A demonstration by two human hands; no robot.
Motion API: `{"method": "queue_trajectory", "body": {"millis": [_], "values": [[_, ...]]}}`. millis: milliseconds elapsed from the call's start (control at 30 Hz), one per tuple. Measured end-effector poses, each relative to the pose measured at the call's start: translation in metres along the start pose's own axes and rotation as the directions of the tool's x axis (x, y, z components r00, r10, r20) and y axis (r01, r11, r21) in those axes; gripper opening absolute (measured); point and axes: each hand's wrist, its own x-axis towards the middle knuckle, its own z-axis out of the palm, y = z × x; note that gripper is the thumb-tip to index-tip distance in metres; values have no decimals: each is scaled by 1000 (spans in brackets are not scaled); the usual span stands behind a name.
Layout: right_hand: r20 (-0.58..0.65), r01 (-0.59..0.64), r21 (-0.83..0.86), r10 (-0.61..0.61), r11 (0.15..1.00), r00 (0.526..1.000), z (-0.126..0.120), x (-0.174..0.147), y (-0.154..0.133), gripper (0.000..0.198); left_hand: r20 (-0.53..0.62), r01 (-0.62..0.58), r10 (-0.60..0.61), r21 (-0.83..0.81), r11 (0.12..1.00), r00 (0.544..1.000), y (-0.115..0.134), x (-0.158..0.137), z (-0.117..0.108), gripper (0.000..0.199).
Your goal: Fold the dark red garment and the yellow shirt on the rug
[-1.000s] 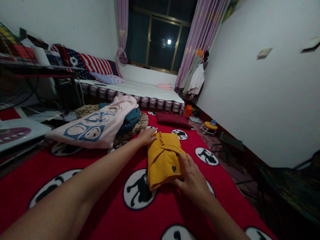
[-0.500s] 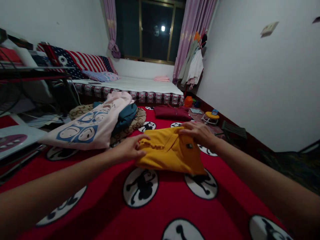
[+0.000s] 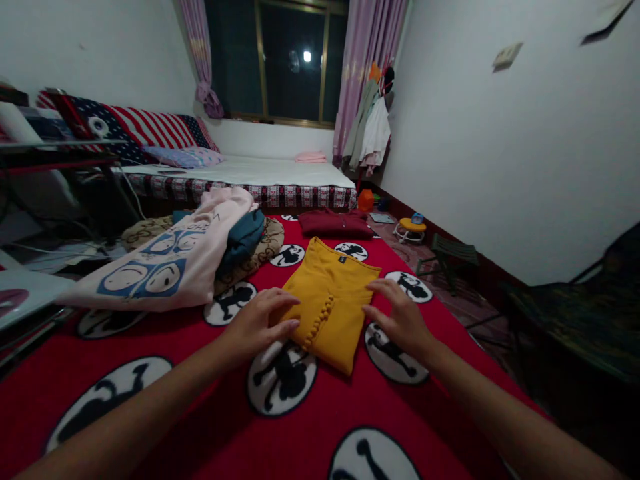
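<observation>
A folded yellow top [image 3: 345,313] with a row of small buttons and a dark neck label lies on the red blanket [image 3: 210,427], its neckline toward the far side. My left hand [image 3: 263,320] is at its left edge, thumb and fingers apart. At the right edge, my right hand [image 3: 400,317] has its fingers spread, the tips close to the cloth. Whether the fingertips touch the fabric is hard to tell. Neither hand grips it. Beyond the top lies a folded dark red garment [image 3: 335,224].
To the left a pale pink printed garment [image 3: 200,247] lies over teal and brown patterned cloth. Behind stands a bed [image 3: 250,172] under the window. A desk [image 3: 60,150] is at the left; a yellow stool [image 3: 411,227], a folding stool [image 3: 453,253] and a camouflage chair [image 3: 575,320] are at the right.
The yellow top has turned and now lies flat, its button row running toward me instead of sideways. Both hands have let go of it. The view has shifted slightly to the right.
</observation>
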Motion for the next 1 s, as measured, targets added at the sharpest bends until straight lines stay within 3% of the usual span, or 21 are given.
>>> {"method": "queue_trajectory", "body": {"millis": [67,133,200,300,433,500,567,600,667,733,833,900,1000], "values": [[177,111,49,-118,993,977,5,-32,-33,50,105,-131,121,98,987,987,-33,4,-4,50],[262,191,21,-190,981,946,16,-49,-58,65,146,-195,172,162,967,974,-51,5,-3,57],[258,235,-58,-213,970,942,26,-50,-68,51,105,-181,159,239,954,982,-52,5,0,45],[189,270,-109,-247,957,951,26,-31,-55,23,37,-140,136,368,919,990,-28,4,4,24],[19,203,-31,-203,979,979,-8,-16,-35,30,100,-169,138,482,860,985,19,-9,6,23],[140,174,30,-176,984,974,-27,-22,-36,32,247,-193,78,485,853,966,40,-18,6,18],[346,100,131,-140,986,928,-39,-29,-41,33,389,-200,6,460,865,921,55,-22,4,17],[410,24,199,-105,980,906,-42,-31,-42,33,416,-187,-21,452,872,909,62,-20,4,28],[397,-155,324,15,933,918,-39,-30,-36,31,354,-129,-39,440,889,934,73,-13,7,46],[245,-259,363,176,895,953,-26,-22,-22,31,206,-92,5,416,905,979,81,-3,21,49],[36,-352,194,351,916,936,15,-9,4,43,63,-160,147,386,908,987,81,10,58,48],[42,-382,69,380,921,924,46,-4,14,57,80,-192,174,391,900,981,73,16,82,68],[56,-284,-74,288,956,956,76,2,14,62,66,-112,92,428,897,994,54,27,94,86]]}}
